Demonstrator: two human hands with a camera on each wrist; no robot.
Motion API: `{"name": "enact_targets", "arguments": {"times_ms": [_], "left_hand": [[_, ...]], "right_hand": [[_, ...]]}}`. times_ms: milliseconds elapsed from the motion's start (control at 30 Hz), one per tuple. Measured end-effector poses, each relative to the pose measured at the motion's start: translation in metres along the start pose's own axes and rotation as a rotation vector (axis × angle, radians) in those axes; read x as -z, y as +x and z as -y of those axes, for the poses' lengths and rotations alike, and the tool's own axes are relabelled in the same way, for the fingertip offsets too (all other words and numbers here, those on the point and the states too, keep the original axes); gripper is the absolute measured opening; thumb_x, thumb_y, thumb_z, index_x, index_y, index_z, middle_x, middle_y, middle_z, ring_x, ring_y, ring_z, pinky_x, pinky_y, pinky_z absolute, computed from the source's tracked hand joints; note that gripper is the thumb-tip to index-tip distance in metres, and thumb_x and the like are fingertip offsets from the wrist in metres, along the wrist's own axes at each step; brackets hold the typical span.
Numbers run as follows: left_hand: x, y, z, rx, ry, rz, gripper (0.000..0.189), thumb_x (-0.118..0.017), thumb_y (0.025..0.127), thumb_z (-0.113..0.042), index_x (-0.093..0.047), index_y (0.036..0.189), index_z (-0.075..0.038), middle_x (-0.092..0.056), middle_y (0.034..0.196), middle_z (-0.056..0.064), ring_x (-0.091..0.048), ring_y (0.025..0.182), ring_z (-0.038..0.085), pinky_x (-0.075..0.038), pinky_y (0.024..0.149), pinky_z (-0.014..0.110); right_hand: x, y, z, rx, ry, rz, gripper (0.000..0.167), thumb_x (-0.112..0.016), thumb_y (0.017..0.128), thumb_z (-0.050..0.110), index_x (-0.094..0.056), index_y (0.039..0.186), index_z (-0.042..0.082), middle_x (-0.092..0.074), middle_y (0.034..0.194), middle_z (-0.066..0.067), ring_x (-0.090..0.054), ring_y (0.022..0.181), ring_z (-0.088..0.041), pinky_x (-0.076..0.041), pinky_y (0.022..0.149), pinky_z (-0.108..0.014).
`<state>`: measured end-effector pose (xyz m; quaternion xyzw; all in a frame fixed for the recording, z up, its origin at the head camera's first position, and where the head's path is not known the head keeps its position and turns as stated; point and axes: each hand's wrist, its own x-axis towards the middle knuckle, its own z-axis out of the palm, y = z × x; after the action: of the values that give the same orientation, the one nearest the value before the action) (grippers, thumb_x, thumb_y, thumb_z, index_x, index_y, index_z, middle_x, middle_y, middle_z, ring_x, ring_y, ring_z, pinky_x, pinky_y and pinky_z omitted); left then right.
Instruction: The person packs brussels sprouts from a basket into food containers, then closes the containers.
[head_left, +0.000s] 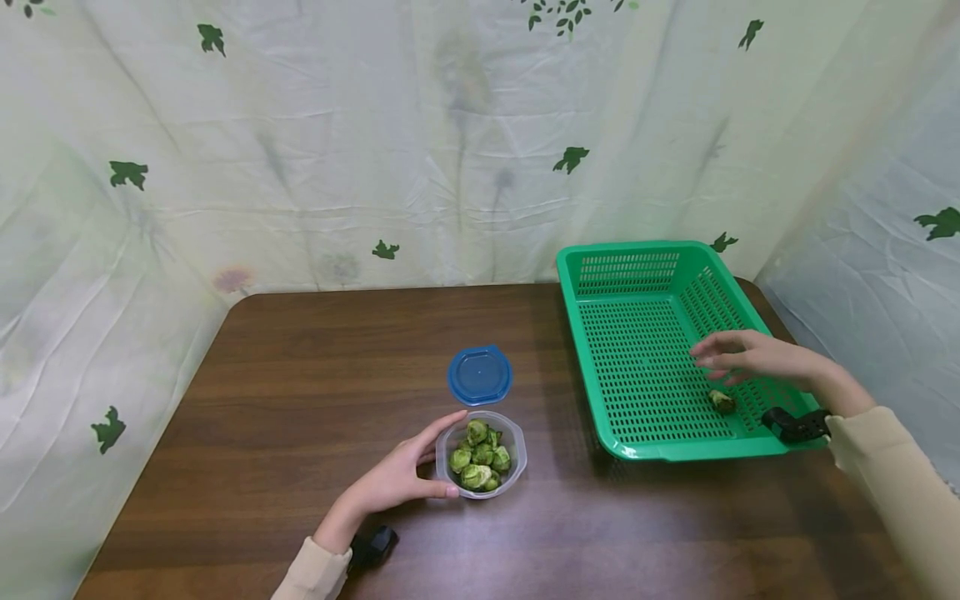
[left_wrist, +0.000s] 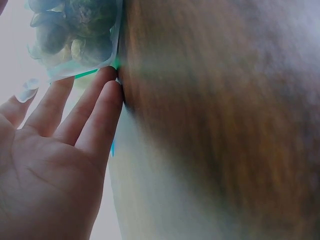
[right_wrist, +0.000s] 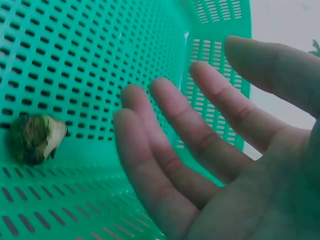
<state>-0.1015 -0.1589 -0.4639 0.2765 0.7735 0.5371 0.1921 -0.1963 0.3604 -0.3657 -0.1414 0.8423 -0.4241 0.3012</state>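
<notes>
A clear plastic container holding several Brussels sprouts stands on the table. My left hand holds it from the left, thumb at the near side and fingers at the far side. In the left wrist view, fingertips touch the container's wall. Over the green basket, my right hand hovers with fingers spread and nothing held. One browned Brussels sprout lies on the basket floor below that hand; the right wrist view shows the sprout apart from the fingertips.
Behind the container a blue lid lies flat on the brown wooden table. The basket takes up the table's right side. A pale leaf-patterned curtain hangs behind and along both sides.
</notes>
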Motion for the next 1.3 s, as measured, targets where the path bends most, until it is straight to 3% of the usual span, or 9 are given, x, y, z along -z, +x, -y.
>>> {"name": "enact_targets", "arguments": {"times_ms": [367,567,667,900,1067,1300], "left_hand": [[0.0,0.0,0.001,0.007,0.014,-0.005,0.09,-0.079,0.08,-0.026,-0.024,0.152,-0.021,-0.031,0.151,0.01,-0.044,0.128,0.028,-0.038,0.104,0.035],[0.0,0.0,0.001,-0.002,0.014,-0.003,0.09,-0.079,0.081,-0.024,-0.024,0.152,-0.021,-0.031,0.151,0.011,-0.043,0.129,0.029,-0.038,0.104,0.036],[0.0,0.0,0.0,-0.003,0.011,-0.002,0.09,-0.079,0.081,-0.024,-0.024,0.152,-0.02,-0.031,0.151,0.01,-0.042,0.13,0.029,-0.037,0.104,0.035],[0.0,0.001,0.001,-0.01,0.019,-0.001,0.089,-0.078,0.081,-0.024,-0.024,0.152,-0.019,-0.03,0.152,0.01,-0.041,0.131,0.03,-0.038,0.105,0.036],[0.001,0.0,0.002,-0.002,0.033,-0.004,0.089,-0.078,0.081,-0.025,-0.024,0.152,-0.022,-0.03,0.152,0.009,-0.04,0.131,0.029,-0.038,0.104,0.036],[0.0,0.0,0.001,0.023,0.038,-0.011,0.091,-0.08,0.08,-0.027,-0.024,0.151,-0.026,-0.03,0.152,0.004,-0.04,0.132,0.025,-0.037,0.105,0.036]], "right_hand": [[0.003,0.004,-0.005,-0.12,-0.039,0.127,0.047,-0.052,0.098,0.017,-0.04,0.135,-0.01,-0.046,0.133,-0.027,-0.049,0.118,-0.038,-0.049,0.09,-0.046],[0.001,0.008,-0.004,-0.174,-0.049,0.191,0.043,-0.053,0.098,0.017,-0.043,0.132,-0.009,-0.046,0.13,-0.027,-0.05,0.114,-0.037,-0.049,0.088,-0.047],[0.001,0.01,-0.005,-0.179,-0.052,0.214,0.042,-0.052,0.098,0.016,-0.044,0.13,-0.01,-0.045,0.131,-0.03,-0.048,0.119,-0.042,-0.049,0.09,-0.05],[0.001,0.017,-0.007,-0.182,-0.053,0.25,0.036,-0.05,0.098,0.011,-0.048,0.125,-0.012,-0.049,0.125,-0.022,-0.05,0.11,-0.031,-0.048,0.092,-0.048],[0.001,0.02,-0.008,-0.159,-0.1,0.269,0.035,-0.053,0.097,0.013,-0.052,0.124,-0.009,-0.049,0.129,-0.024,-0.048,0.118,-0.037,-0.046,0.094,-0.049],[-0.001,0.022,-0.007,-0.141,-0.136,0.283,0.032,-0.056,0.095,0.012,-0.055,0.121,-0.007,-0.054,0.124,-0.019,-0.051,0.11,-0.032,-0.046,0.091,-0.049]]}}
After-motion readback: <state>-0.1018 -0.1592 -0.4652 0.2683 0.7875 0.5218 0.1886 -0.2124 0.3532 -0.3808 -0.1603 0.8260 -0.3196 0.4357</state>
